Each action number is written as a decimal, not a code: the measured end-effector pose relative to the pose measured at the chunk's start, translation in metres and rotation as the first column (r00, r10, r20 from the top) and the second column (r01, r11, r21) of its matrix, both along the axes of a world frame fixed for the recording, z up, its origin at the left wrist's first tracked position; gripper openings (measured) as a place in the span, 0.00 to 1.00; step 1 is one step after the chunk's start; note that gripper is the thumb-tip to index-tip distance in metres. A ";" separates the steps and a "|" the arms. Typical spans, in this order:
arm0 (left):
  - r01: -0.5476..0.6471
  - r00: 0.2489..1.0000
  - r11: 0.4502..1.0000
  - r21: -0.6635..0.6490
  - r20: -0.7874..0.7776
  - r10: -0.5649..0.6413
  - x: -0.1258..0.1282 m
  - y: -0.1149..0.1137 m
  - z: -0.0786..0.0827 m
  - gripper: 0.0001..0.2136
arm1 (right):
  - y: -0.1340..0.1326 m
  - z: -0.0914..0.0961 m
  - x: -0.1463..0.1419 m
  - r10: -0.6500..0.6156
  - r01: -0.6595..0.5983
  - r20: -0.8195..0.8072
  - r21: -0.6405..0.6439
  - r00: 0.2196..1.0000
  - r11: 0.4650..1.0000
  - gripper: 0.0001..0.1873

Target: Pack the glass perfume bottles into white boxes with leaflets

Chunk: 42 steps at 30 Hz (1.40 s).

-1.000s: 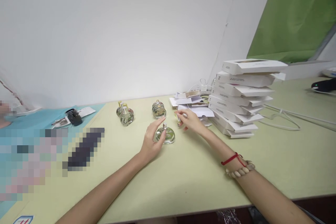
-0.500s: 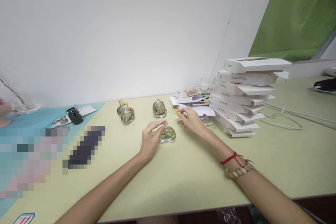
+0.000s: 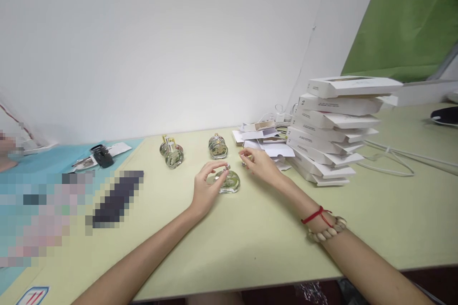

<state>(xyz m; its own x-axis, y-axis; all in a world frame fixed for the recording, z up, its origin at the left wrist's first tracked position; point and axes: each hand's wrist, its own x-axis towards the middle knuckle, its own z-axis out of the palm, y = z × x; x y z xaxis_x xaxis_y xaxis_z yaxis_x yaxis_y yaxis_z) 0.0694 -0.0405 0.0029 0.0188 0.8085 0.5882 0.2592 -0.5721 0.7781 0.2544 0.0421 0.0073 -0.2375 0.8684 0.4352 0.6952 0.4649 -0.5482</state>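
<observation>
A round, flattened glass perfume bottle (image 3: 231, 182) stands upright on the table, its cap off and its silver neck showing. The thumb and forefinger of my left hand (image 3: 206, 185) close around that neck. Just right of the bottle is my right hand (image 3: 258, 164), fingertips pinched together. What they hold, if anything, is too small to make out. A small shiny piece (image 3: 244, 164) shows under those fingers. Farther back stand more perfume bottles (image 3: 218, 147) in a row, and a group of gold-capped perfume bottles (image 3: 173, 155) is to their left.
A tall stack of white boxes (image 3: 331, 140) leans at the right. Opened cartons (image 3: 263, 136) lie beside it near the wall. White cables (image 3: 390, 157) run behind the stack. A black jar (image 3: 102, 156) sits on the blue cloth (image 3: 67, 152) at the left.
A yellow bit seen at my right fingertips half a second ago no longer shows, and the fingertips have shifted slightly left. My left hand stays at the bottle's neck.
</observation>
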 end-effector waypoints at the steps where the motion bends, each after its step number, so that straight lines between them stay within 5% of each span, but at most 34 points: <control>1: 0.008 1.000 1.000 0.000 0.002 -0.008 0.001 -0.001 0.000 0.09 | -0.001 0.000 -0.001 0.018 -0.018 -0.011 -0.020 1.000 1.000 0.13; 8: 0.066 0.998 0.997 -0.036 -0.009 -0.067 0.001 -0.002 0.000 0.09 | -0.007 0.001 -0.007 0.264 -0.285 -0.112 -0.288 0.958 0.914 0.15; 13: 0.070 0.997 0.998 -0.006 -0.028 -0.070 0.000 0.000 -0.002 0.09 | -0.006 -0.004 -0.004 0.232 -0.280 -0.167 -0.387 0.958 0.879 0.20; 19: 0.068 0.996 0.998 0.010 -0.054 -0.067 0.000 0.000 -0.002 0.09 | -0.014 0.016 -0.007 0.219 -0.249 -0.190 -0.154 0.957 0.956 0.18; 24: 0.071 0.995 0.995 0.068 -0.068 -0.067 -0.001 0.001 -0.003 0.09 | -0.031 0.030 -0.020 0.384 -0.426 -0.271 -0.115 0.883 0.898 0.19; 29: 0.015 0.998 0.994 0.111 -0.070 -0.008 -0.002 0.003 -0.007 0.09 | -0.036 0.025 -0.027 0.361 -0.389 -0.267 -0.060 0.894 0.919 0.17; 35: 0.020 1.000 0.999 0.030 -0.005 -0.020 0.000 0.004 -0.010 0.16 | -0.034 0.028 -0.025 0.440 -0.476 -0.303 -0.053 0.845 0.878 0.18; 42: 0.012 1.000 1.000 -0.009 -0.013 -0.012 -0.002 0.009 -0.011 0.10 | -0.031 0.026 -0.022 0.453 -0.506 -0.361 -0.065 0.815 0.860 0.18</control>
<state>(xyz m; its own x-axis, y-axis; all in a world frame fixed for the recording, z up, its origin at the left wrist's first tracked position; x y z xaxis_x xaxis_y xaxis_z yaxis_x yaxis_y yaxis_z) 0.0673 -0.0316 -0.0084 0.0359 0.8133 0.5808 0.2627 -0.5684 0.7797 0.2324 0.0108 0.0335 -0.5109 0.7419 0.4342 0.1773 0.5852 -0.7913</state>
